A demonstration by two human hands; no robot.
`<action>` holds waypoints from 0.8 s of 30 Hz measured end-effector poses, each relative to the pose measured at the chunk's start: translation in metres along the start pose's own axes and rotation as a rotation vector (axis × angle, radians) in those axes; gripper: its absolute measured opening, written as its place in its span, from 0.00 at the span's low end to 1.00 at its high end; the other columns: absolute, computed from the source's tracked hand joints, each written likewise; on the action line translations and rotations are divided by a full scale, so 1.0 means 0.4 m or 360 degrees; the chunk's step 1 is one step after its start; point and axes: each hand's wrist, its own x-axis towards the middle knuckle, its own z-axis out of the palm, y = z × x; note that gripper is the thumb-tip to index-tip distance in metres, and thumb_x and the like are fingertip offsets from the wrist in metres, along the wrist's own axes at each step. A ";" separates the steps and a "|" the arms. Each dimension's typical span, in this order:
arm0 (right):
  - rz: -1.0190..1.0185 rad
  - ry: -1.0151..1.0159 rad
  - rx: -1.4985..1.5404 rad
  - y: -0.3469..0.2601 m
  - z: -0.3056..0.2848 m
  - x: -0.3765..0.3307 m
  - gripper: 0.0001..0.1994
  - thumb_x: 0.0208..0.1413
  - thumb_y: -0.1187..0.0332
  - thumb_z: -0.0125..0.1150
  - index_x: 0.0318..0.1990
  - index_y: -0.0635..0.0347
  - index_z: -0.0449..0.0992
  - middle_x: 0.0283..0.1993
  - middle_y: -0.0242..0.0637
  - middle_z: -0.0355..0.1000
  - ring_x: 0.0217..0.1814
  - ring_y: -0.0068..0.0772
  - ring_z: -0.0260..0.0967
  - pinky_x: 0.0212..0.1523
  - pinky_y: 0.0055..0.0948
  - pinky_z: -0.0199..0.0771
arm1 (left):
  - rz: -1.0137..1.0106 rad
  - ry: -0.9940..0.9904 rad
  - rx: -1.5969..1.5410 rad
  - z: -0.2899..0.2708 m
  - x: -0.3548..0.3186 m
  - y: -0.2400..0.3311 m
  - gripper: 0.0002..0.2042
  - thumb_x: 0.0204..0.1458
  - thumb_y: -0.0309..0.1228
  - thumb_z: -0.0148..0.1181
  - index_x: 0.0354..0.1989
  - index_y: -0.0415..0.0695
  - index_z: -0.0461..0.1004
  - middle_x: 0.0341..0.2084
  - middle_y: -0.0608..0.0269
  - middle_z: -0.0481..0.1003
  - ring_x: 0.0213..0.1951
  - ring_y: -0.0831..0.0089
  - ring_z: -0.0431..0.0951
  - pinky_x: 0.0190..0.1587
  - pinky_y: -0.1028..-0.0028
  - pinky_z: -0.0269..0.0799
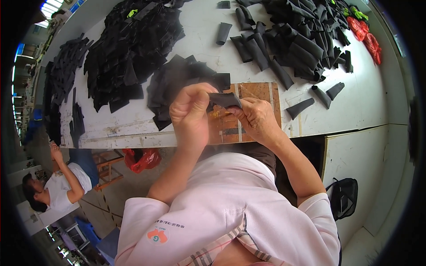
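Between my two hands a small black fabric piece [225, 100] is stretched above the table's front edge. My left hand [191, 108] pinches its left end between thumb and fingers. At the other end, my right hand [257, 116] grips it with closed fingers. Beneath the hands lies a brown wooden board [270, 95] with pale strips across it. Just beyond my left hand sits a pile of flat black fabric pieces [166, 84]. Rolled, tube-like black pieces [300, 108] lie to the right of the board.
A larger heap of flat black pieces [128, 53] covers the table's left. Many black tubes [301, 44] are heaped at the far right, near red plastic bags [364, 37]. A co-worker [66, 181] is at the left end. A black bag [344, 197] hangs at the right.
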 end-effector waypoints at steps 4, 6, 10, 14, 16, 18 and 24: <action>-0.0101 0.0006 -0.0063 -0.032 -0.037 0.014 0.13 0.49 0.60 0.54 0.20 0.60 0.68 0.14 0.38 0.63 0.20 0.41 0.63 0.20 0.36 0.61 | 0.0057 0.0039 -0.0047 -0.006 0.001 -0.001 0.04 0.52 0.26 0.50 0.31 0.39 0.70 0.31 0.62 0.71 0.35 0.77 0.66 0.40 0.80 0.60; 0.0058 -0.0082 -0.0058 -0.036 -0.034 0.012 0.13 0.49 0.61 0.54 0.20 0.61 0.69 0.15 0.38 0.64 0.20 0.40 0.64 0.21 0.35 0.61 | 0.0045 0.0044 0.0000 -0.010 -0.003 -0.004 0.04 0.52 0.26 0.50 0.31 0.39 0.70 0.30 0.62 0.71 0.34 0.78 0.66 0.39 0.81 0.60; 0.0014 0.0011 0.0021 -0.024 -0.013 0.003 0.12 0.49 0.64 0.55 0.20 0.61 0.70 0.17 0.39 0.65 0.19 0.40 0.64 0.21 0.32 0.62 | -0.0111 0.0058 0.0162 0.000 -0.008 -0.011 0.04 0.51 0.25 0.52 0.31 0.38 0.70 0.29 0.66 0.71 0.30 0.86 0.65 0.35 0.86 0.61; 0.0173 -0.0003 0.0921 -0.056 -0.095 0.017 0.13 0.53 0.66 0.53 0.20 0.63 0.69 0.15 0.32 0.66 0.13 0.23 0.63 0.14 0.22 0.59 | 0.0070 0.0131 0.0402 0.004 -0.050 0.017 0.03 0.51 0.22 0.51 0.33 0.38 0.68 0.27 0.68 0.69 0.29 0.87 0.64 0.34 0.87 0.60; 0.0077 0.0464 0.1453 -0.077 -0.153 0.065 0.20 0.57 0.58 0.45 0.20 0.63 0.68 0.12 0.30 0.60 0.12 0.20 0.57 0.14 0.20 0.58 | -0.0183 -0.0313 0.0198 0.032 -0.066 0.092 0.06 0.51 0.27 0.51 0.33 0.37 0.68 0.21 0.65 0.68 0.22 0.83 0.63 0.23 0.83 0.56; -0.0236 0.0226 0.2276 0.000 -0.256 0.150 0.25 0.59 0.51 0.35 0.34 0.67 0.70 0.17 0.31 0.61 0.20 0.24 0.59 0.23 0.19 0.61 | -0.0265 -0.0720 -0.0305 0.091 -0.081 0.176 0.10 0.51 0.31 0.53 0.33 0.34 0.71 0.13 0.64 0.66 0.13 0.80 0.60 0.16 0.79 0.52; 0.0615 0.0424 0.2013 0.110 -0.176 0.064 0.25 0.59 0.50 0.34 0.39 0.67 0.69 0.20 0.30 0.62 0.24 0.22 0.59 0.25 0.19 0.60 | -0.0896 -0.1461 -0.1741 0.149 -0.103 0.234 0.17 0.50 0.35 0.53 0.36 0.28 0.69 0.16 0.54 0.69 0.11 0.71 0.63 0.13 0.75 0.53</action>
